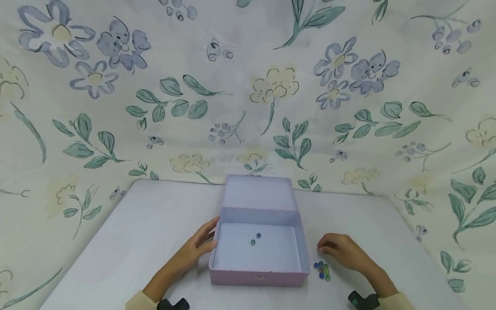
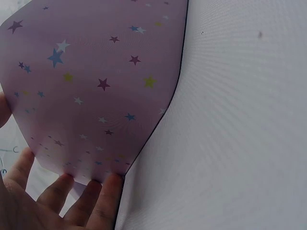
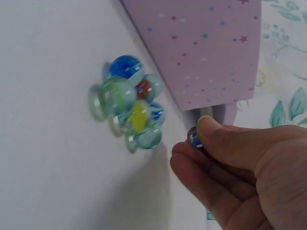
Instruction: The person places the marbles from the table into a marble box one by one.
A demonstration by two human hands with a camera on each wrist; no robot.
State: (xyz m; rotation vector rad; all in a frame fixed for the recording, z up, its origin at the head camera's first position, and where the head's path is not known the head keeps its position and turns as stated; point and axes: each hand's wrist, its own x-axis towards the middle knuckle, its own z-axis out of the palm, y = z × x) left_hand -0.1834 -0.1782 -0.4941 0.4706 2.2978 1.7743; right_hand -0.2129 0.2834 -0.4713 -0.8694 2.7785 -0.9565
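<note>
An open pink tin box (image 1: 259, 278) sits on the white table, its hinged lid (image 1: 257, 192) tilted back. Inside lie a blue marble (image 1: 258, 235) and a green marble (image 1: 253, 242). My left hand (image 1: 192, 251) rests against the box's left side, fingertips touching the star-printed wall (image 2: 103, 84). To the right of the box, my right hand (image 1: 345, 251) pinches a blue marble (image 3: 194, 138) between thumb and fingers, raised off the table. Several glass marbles (image 1: 322, 271), blue, green and yellow, lie clustered between that hand and the box's front right corner.
The white table (image 1: 166, 206) spreads to both sides of the box. Behind it hangs a floral cloth (image 1: 240, 86), which also runs down along the left and right. Dark wrist cameras (image 1: 364, 300) sit by the pale sleeves.
</note>
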